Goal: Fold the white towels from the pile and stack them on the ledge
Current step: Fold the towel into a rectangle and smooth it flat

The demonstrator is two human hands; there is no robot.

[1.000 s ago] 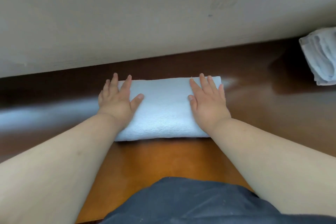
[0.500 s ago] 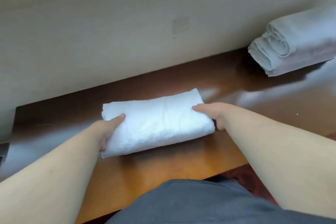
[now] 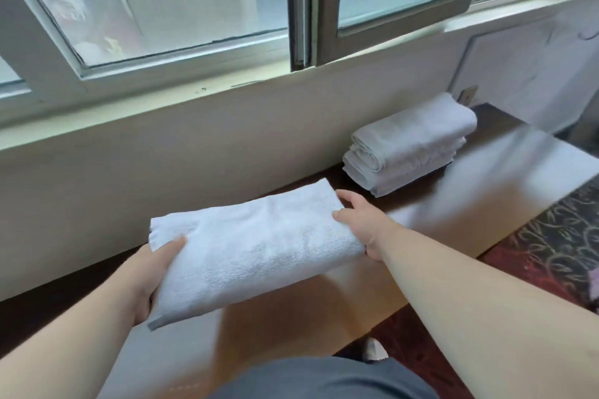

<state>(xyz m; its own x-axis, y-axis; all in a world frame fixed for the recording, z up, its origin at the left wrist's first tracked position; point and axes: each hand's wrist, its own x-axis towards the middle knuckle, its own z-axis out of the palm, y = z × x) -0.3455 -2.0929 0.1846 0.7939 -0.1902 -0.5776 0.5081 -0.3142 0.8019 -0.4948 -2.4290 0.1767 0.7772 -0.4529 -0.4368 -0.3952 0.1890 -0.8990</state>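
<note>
Both hands (left [image 3: 147,272], right [image 3: 363,223]) grip the folded towel [image 3: 252,249] between them.

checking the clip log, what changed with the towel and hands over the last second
Both hands went from pressing flat on the folded white terry towel to gripping its ends: left hand, right hand. The towel is now lifted off the glossy brown wooden ledge. The stack of folded white towels looks unchanged.

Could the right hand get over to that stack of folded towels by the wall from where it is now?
Probably yes: nothing lies on the ledge between the right hand and the stack, though it is gripping the folded towel.
</note>
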